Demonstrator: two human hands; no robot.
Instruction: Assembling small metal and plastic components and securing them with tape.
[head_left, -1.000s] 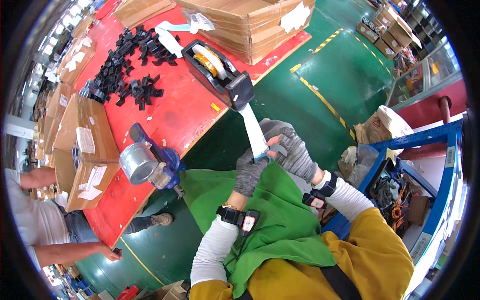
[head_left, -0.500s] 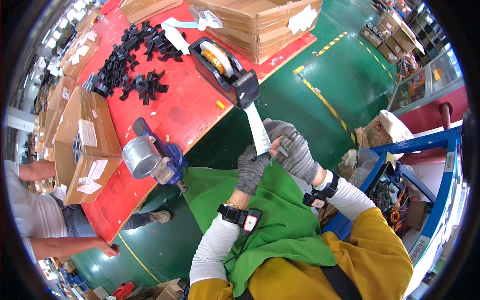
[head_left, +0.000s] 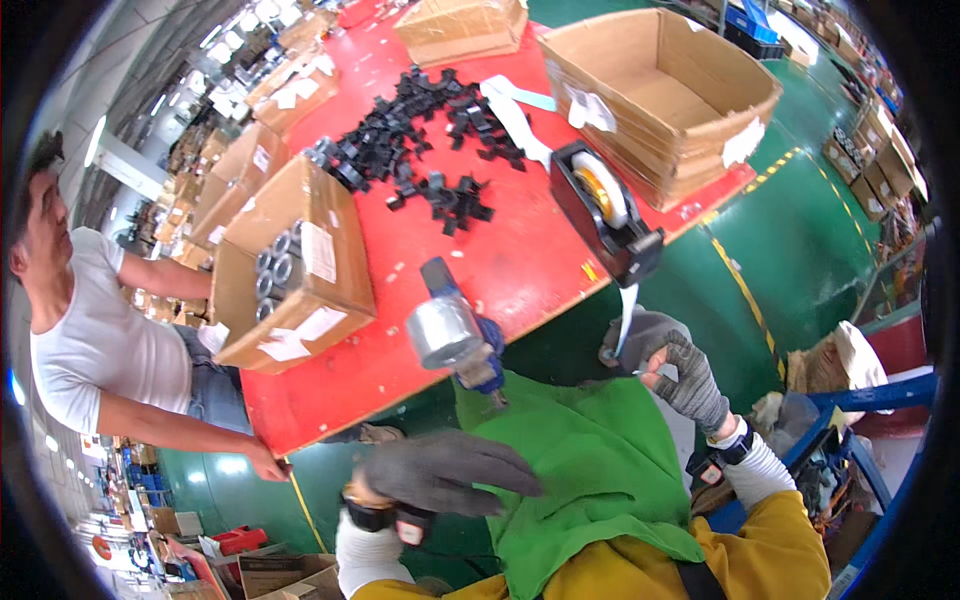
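My left hand (head_left: 450,475), in a grey knit glove, is held out low at the left of my green apron (head_left: 590,450). Its fingers stretch out, slightly smeared, with nothing in them. My right hand (head_left: 690,385), gloved with bare fingertips, pinches a small pale strip (head_left: 668,373) above the apron's right side. Just beyond it, a white tape strip (head_left: 627,322) hangs from the black tape dispenser (head_left: 632,255) at the table edge. Left of the dispenser, a metal cylinder (head_left: 443,332) sits on a blue clamp-like fixture (head_left: 488,360) at the table edge.
Black plastic clips (head_left: 400,135) lie heaped on the red table (head_left: 450,265). A carton (head_left: 345,300) of metal rings stands at left, beside a person in a white shirt (head_left: 125,340). Another carton (head_left: 690,130) stands far right. A blue rack (head_left: 870,395) stands at right.
My left hand has come off the white tape and swung left and down, its fingers now straight. My right hand has drawn away from the strip. The view has turned left.
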